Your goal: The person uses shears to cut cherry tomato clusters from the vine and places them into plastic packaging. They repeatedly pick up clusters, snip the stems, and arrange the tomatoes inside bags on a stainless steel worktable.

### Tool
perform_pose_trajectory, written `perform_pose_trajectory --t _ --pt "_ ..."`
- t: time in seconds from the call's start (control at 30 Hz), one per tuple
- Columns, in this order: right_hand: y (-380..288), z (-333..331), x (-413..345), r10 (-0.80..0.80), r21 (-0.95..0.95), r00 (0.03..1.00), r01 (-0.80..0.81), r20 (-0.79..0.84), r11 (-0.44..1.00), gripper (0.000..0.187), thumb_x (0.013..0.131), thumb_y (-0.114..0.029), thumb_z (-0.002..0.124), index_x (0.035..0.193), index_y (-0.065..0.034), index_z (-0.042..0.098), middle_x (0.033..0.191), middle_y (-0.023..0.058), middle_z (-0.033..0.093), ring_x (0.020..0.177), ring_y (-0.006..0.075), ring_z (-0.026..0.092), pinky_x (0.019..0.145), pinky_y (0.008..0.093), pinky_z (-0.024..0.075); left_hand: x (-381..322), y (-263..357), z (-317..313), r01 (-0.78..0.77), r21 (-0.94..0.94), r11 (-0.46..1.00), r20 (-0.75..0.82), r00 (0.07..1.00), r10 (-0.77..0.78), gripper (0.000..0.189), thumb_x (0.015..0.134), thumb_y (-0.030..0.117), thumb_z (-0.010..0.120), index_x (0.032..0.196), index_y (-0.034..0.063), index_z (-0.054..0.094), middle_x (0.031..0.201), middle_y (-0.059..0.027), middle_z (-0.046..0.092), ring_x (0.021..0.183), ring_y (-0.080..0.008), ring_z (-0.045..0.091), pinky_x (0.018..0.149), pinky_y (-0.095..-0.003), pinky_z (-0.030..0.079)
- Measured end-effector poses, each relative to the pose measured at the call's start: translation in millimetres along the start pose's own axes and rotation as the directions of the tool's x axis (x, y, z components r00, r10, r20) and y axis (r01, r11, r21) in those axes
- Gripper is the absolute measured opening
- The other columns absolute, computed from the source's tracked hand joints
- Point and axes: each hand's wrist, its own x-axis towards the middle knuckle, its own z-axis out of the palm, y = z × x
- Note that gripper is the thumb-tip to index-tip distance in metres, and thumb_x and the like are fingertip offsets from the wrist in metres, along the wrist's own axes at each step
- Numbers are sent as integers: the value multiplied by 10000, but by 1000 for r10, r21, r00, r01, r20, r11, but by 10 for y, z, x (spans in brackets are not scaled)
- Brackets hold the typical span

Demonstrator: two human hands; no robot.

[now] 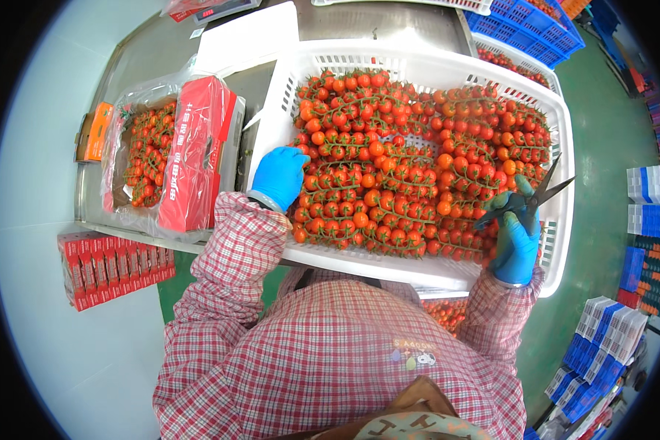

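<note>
A large white plastic crate (565, 181) lies before me, filled with rows of cherry tomatoes on the vine (401, 170). My left hand (279, 177), in a blue glove, reaches over the crate's left side. Its curled fingertips touch the tomatoes at that edge; what they hold, if anything, is hidden. Over the right part of the crate, my right hand (514, 242), in a stained blue glove, holds a pair of scissors (528, 204). The dark blades are spread apart and point up and to the right, above the tomatoes and the crate's right rim.
Left of the crate, a red carton (195, 154) lined with clear plastic holds more vine tomatoes on a metal table (137, 60). An orange box (98, 132) stands beside it. Red cartons (115, 267) are stacked below. Blue crates (528, 27) stand back right; more stacked crates (599, 346) line the green floor.
</note>
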Motion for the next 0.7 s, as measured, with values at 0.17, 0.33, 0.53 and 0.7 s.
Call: perform_pose_trajectory --t 0.17,0.33,0.53,0.7 --pt "10 -48 7 2 6 999 -2 -50 1000 694 794 -134 610 1373 54 277 993 105 591 923 212 582 709 315 512 102 144 31 -84 -266 960 156 979 129 447 755 112 636 1182 70 512 1109 -150 556 1028 -337 541 882 -425 462" --pt "6 -69 12 15 -10 999 -16 -46 1000 698 792 -150 612 1370 59 281 991 105 594 934 214 581 712 321 511 321 239 114 -19 -281 960 378 917 129 556 703 114 659 1216 71 449 1137 -186 515 1043 -363 538 886 -441 464" --pt "11 -49 25 1 -35 998 -4 -68 999 676 796 -132 601 1365 62 293 990 108 595 923 215 583 699 320 515 612 -161 -388 23 -635 772 244 954 172 600 712 100 609 1285 56 439 1175 -169 529 1067 -293 550 904 -381 470" --pt "23 -55 52 0 -59 997 -5 -77 998 656 793 -102 572 1365 65 297 988 112 597 898 210 586 684 318 518 725 -18 -363 -224 -431 874 332 861 384 594 702 102 596 1281 61 467 1172 -186 524 1061 -336 544 918 -402 456"
